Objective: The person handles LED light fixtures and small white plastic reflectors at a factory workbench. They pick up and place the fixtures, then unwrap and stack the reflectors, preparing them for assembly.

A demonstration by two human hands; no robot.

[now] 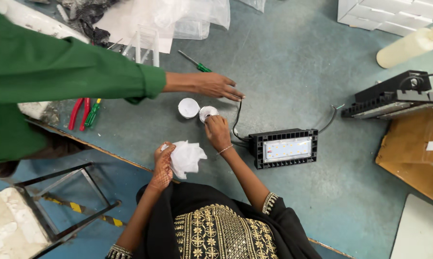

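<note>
Second floodlight point(394, 98) cut off at right edge; stool point(48, 211) cropped left.

A single view from a camera worn on the person's head, looking almost straight down onto a grey-blue surface point(293, 62). The person's own torso fills the bottom edge, so the top of the frame is farther from the body. The view sits fairly close, at arm's reach: the fingers point(211, 122) of the right hand lie near the centre, with the surface spreading beyond them on every side.
</note>
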